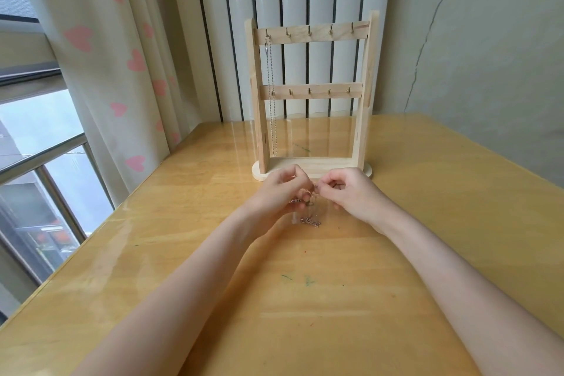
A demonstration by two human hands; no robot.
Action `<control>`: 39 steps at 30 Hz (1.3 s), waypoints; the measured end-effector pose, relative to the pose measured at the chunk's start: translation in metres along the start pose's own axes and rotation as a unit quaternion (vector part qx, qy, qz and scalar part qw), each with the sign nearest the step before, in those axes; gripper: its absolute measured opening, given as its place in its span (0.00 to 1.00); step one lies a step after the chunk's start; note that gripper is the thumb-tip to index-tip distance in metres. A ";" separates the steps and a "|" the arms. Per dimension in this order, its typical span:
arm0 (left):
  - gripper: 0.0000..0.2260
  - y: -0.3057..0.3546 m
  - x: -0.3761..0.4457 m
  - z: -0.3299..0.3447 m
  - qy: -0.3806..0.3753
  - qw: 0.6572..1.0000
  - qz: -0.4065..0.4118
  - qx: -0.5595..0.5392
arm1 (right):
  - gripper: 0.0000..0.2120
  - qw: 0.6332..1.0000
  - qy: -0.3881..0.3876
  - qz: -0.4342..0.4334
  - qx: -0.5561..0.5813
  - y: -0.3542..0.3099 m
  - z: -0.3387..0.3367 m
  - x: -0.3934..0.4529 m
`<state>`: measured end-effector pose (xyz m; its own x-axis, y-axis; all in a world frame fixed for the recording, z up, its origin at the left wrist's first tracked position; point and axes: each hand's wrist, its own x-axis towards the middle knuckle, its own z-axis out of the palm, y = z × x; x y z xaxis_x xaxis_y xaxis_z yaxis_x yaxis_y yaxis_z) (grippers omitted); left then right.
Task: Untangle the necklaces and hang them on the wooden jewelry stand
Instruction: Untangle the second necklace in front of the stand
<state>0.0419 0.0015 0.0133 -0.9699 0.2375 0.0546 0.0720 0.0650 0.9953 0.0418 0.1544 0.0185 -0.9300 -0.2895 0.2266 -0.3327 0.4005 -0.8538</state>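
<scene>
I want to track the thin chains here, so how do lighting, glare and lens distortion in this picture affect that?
Head view: soft daylight from the window on the left, no hard shadows; a glossy sheen streaks the table; wide-angle bending tilts the jewelry stand posts and stretches the forearms; the hung necklace reads clearly, but the tangled necklace between the left hand and right hand is small and soft.

Wooden jewelry stand [311, 94] upright, two hook rails; silver chain [271, 91] hangs from top-left hook. Tangled necklaces [309, 220] partly on tabletop [305, 284], pinched between both hands.
</scene>
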 end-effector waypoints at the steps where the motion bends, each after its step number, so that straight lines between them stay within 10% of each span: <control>1: 0.11 0.001 0.001 0.001 0.009 0.999 -0.013 -0.028 | 0.08 1.000 -0.002 -0.001 0.009 -0.001 0.000 0.000; 25: 0.05 0.005 -0.001 0.001 -0.019 0.999 -0.016 0.021 | 0.14 0.969 0.012 0.063 0.238 0.005 -0.002 0.003; 39: 0.09 0.006 0.002 0.007 0.037 0.997 -0.005 -0.070 | 0.09 0.959 -0.113 0.072 0.249 0.005 -0.008 -0.001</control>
<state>0.0423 0.0094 0.0184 -0.9853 0.1650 0.0445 0.0333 -0.0700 0.9970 0.0394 0.1638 0.0178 -0.8844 -0.4658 0.0295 -0.0347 0.0026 -0.9994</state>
